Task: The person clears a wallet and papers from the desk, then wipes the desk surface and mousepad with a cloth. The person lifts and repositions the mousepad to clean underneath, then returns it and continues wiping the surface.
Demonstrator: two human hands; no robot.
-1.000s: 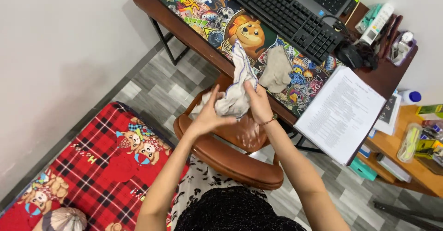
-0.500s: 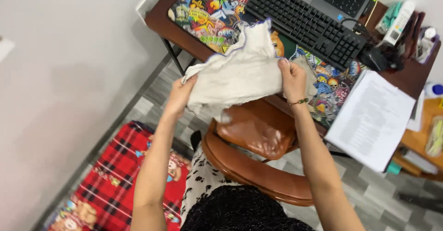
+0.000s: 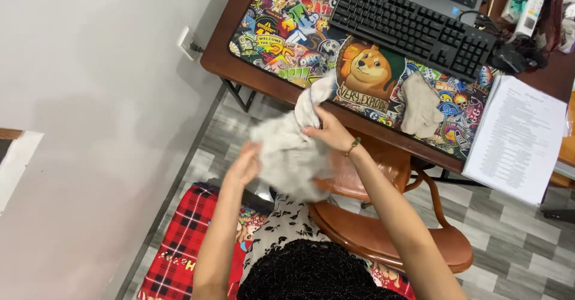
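Both hands, left hand (image 3: pixel 244 165) and right hand (image 3: pixel 328 133), clutch a bunched grey cloth (image 3: pixel 287 153) just before the desk (image 3: pixel 236 72), above the brown chair (image 3: pixel 383 234).

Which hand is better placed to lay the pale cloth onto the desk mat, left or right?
Probably the right hand. It grips the upper part of the pale cloth, close to the edge of the desk mat. The left hand holds the lower part, farther from the desk.

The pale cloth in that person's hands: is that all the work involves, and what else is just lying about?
In hand:
pale cloth
left hand gripping it
right hand gripping it

Lying about:
second grey cloth on the desk mat
keyboard
sheaf of papers
brown chair
red plaid cushion
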